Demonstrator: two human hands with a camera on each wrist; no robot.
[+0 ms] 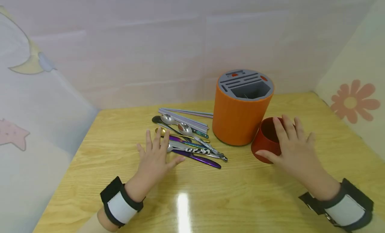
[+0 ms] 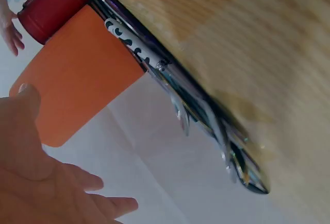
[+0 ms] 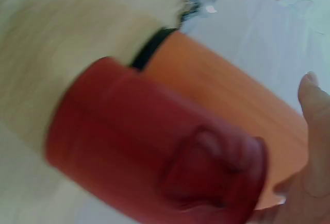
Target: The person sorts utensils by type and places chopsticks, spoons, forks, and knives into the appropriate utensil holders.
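- Fingers of the right hand (image 1: pixel 296 148) are spread and nearly straight, arched over the rim of the small dark-red round cup (image 1: pixel 266 141); thumb lies near the cup's lower wall. No closed grasp is visible; whether the fingertips touch the rim cannot be told for certain.
- Fingers of the left hand (image 1: pixel 154 156) are spread wide and straight, hovering at or just touching the near end of the pile of mixed metal cutlery (image 1: pixel 187 139); nothing is held.
- The red cup stands on the glossy pale wooden tabletop (image 1: pixel 210 199), just beside, possibly touching, the tall orange cylindrical utensil holder with a grey slotted top (image 1: pixel 242 107). The cutlery lies to the holder's left, handles pointing towards it.
- Judgement: a secure hold on the cup calls for thumb and fingers closing on opposite walls, low enough to avoid tipping it against the holder. The left hand should single out one handle, not press the whole pile.
- Limits: both wrist views are blurred. The left wrist view shows cutlery edge-on, pieces indistinguishable. The right wrist view shows the cup's wall and only one fingertip. The cup's and holder's interiors are mostly unseen.
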